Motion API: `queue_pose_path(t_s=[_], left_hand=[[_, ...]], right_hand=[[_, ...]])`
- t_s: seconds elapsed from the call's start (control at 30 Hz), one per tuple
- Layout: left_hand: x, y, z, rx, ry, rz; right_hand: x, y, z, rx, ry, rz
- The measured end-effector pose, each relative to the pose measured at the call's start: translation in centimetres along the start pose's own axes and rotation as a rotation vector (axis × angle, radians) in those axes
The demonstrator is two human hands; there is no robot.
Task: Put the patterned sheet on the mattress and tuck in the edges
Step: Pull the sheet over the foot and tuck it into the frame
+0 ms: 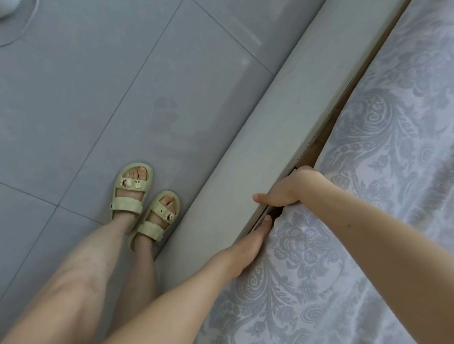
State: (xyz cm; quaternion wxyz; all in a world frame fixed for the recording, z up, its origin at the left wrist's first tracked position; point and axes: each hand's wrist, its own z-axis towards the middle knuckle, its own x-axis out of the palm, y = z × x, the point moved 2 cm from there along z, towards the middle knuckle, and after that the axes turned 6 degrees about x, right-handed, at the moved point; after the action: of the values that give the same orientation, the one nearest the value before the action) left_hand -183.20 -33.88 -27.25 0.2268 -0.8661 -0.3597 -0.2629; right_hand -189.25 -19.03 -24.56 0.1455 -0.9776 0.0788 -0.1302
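Tiled floor (90, 93) carries a grey bed frame (249, 146); the patterned sheet (382, 184) lies spread inside it, its edge dropping into the gap along the frame. Right hand (287, 188) curls over that edge and grips the sheet, fingertips hidden in the gap. Left hand (244, 246), just beside it, presses the sheet with straight fingers.

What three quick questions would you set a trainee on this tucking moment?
1. True or false: the patterned sheet covers the mattress top in view.
2. Which hand pushes straight fingers into the gap beside the bed frame? A: left hand. B: right hand.
3. What do the feet on the tiled floor wear?
Key: 1 true; 2 A; 3 pale sandals.
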Motion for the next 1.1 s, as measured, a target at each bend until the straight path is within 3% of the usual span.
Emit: queue_pose_path(t_s=[0.07, 0.2, 0.37, 0.5, 0.67, 0.8, 1.0, 1.1], left_hand=[[0.0, 0.1, 0.1, 0.001, 0.04, -0.017], [-0.1, -0.2, -1.5, 0.042, 0.038, -0.036], [-2.4, 4.1, -4.4, 0.014, -0.266, -0.022], [-4.9, 6.3, -6.7, 0.079, -0.446, 0.008], [-5.7, 9.0, -8.1, 0.049, -0.433, -0.015], [-5.2, 10.9, -9.2, 0.146, -0.514, 0.036], [-7.1, 12.8, -12.3, 0.231, -0.774, 0.082], [-8.7, 13.9, -13.8, 0.235, -0.71, 0.024]], right_hand=[[-0.1, 0.2, -1.5, -0.037, -0.106, -0.005], [0.9, 0.3, -4.6, -0.163, -0.478, -0.032], [3.7, 1.2, -4.5, -0.185, -0.607, -0.182], [3.0, 4.0, -3.6, -0.202, -0.474, 0.011], [6.2, 7.6, -4.9, -0.337, -0.46, 0.235], [8.8, 10.2, -5.6, -0.391, -0.515, 0.193], [9.4, 14.9, -3.9, -0.289, -0.207, 0.044], [9.8, 16.3, -3.5, -0.24, -0.127, 0.005]])
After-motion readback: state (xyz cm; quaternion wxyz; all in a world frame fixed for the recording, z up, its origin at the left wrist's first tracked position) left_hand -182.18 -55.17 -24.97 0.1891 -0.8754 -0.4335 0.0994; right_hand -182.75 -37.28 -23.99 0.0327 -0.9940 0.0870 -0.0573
